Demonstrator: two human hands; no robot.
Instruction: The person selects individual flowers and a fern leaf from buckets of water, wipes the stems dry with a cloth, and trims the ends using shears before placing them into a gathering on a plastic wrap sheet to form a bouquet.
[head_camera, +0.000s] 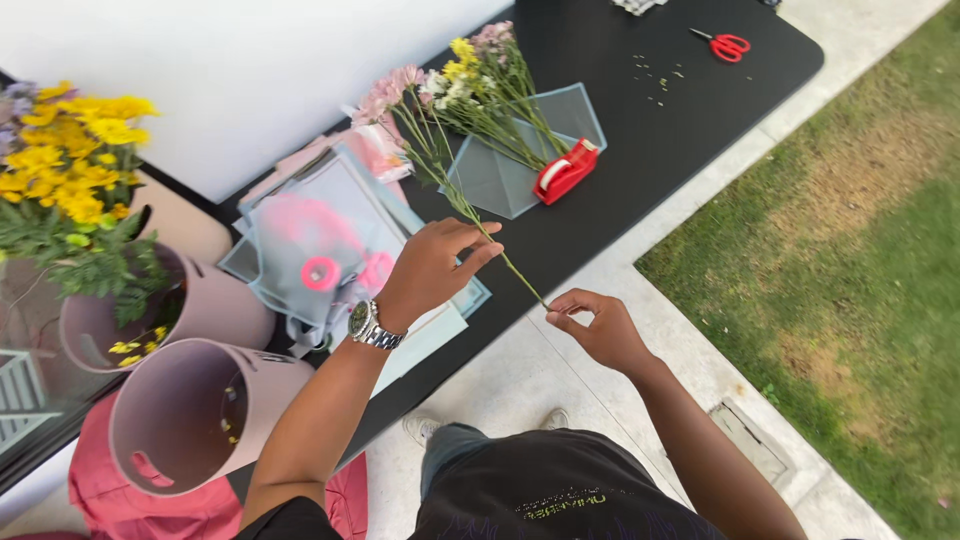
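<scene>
Head view: I am pinching the pink flower stem (455, 195) in both hands, right hand (600, 328) closed on its cut lower end, left hand (432, 270) closed midway up, the stem's long axis slanting away to its bloom above the black surface (640, 140).

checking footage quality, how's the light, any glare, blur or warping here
Head view: soft, even daylight with no hard shadows; the white panel at top left is blown out; the black table shows mild sheen; both hands, left and right, and the flower stem are sharp; wide-lens bending at the edges.
</scene>
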